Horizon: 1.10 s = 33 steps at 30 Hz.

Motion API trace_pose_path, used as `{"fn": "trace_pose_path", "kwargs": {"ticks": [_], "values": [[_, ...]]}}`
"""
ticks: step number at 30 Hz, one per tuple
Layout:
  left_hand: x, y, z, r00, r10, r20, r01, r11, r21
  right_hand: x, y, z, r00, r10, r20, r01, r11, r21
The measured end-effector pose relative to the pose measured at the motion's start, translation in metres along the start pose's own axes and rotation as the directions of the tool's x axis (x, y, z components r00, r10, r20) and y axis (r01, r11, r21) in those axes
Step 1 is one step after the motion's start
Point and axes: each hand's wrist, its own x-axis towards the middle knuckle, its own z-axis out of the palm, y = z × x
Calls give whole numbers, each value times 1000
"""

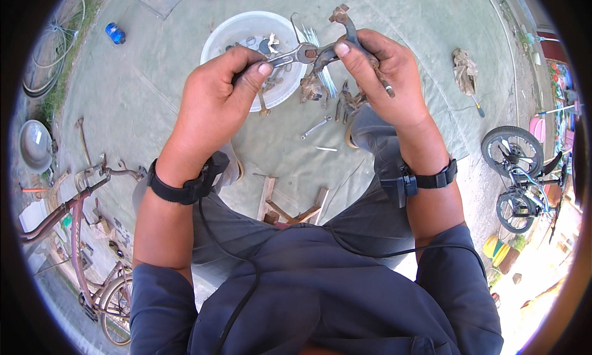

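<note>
My left hand (216,102) is closed around a silvery wrench (282,60), thumb pressed on its shaft. The wrench's head sits around a rusty nut (310,54) on what looks like a bicycle brake caliper (350,33), with dark, curved, rusted arms. Closed on the caliper's other side is my right hand (398,74), its thumb lying along the metal. Behind and below the wrench stands a round white basin (208,43) with small metal parts in it. Beside it lie thin silvery rods (328,80) and dirty metal pieces (312,88). A smaller wrench (316,128) rests on the green ground sheet (271,145).
Between my legs is a wooden frame (267,188). An old bicycle (77,244) stands at the left, near a hammer (81,136) and a grey bowl (36,144). A blue can (115,33) lies far left. On the right are a crumpled cloth (464,71) and a small bicycle (515,160).
</note>
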Motion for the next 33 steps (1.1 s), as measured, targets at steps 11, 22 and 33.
{"fn": "trace_pose_path", "kwargs": {"ticks": [11,22,33], "values": [[-4,1,17,993,-13,-114,7,999,-49,-2,2,10,992,32,-123,-20,995,102],[-10,4,39,976,-195,-96,164,951,-262,-2,0,22,971,52,-234,-17,989,149],[-13,18,55,919,-392,26,346,778,-525,5,1,32,903,-257,-344,212,963,-165]]}}
